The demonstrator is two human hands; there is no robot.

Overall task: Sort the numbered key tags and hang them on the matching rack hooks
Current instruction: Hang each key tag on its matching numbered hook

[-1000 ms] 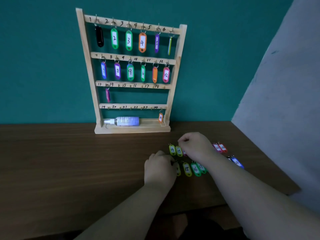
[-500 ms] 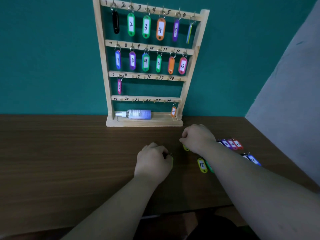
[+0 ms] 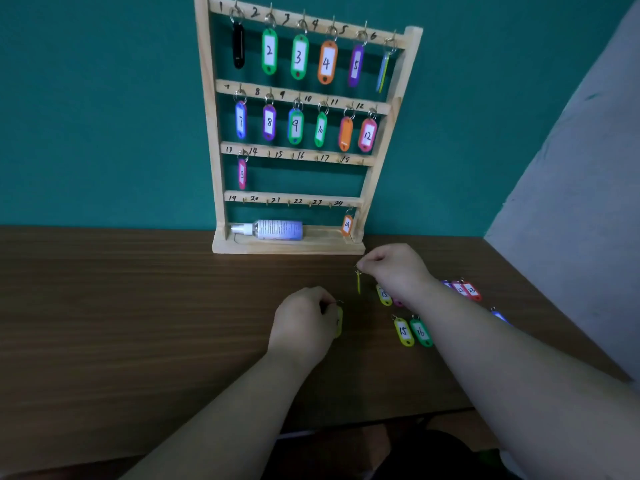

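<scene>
The wooden key rack (image 3: 381, 133) stands against the teal wall with four numbered rows. Tags 1 to 12 fill the top two rows, a pink tag (image 3: 242, 173) hangs at 13 and an orange tag 24 (image 3: 347, 225) at the last hook. My right hand (image 3: 394, 268) pinches the ring of a yellow tag (image 3: 358, 282) that dangles edge-on above the table. My left hand (image 3: 304, 323) holds another yellow tag (image 3: 338, 321) by its ring. Loose tags lie on the table: yellow 15 (image 3: 403, 331), green 16 (image 3: 421, 332), another yellow one (image 3: 384, 294) and red ones (image 3: 465, 290).
A small spray bottle (image 3: 273, 230) lies on the rack's base shelf. The brown table (image 3: 138, 306) ends at a front edge near my arms. A grey slanted surface (image 3: 571, 202) borders the right side. A blue tag (image 3: 498, 315) lies beside my right forearm.
Both hands have lifted off the pile of loose tags, each with a yellow tag. The right hand rose toward the rack, the left drew away to the left. The view tilted down.
</scene>
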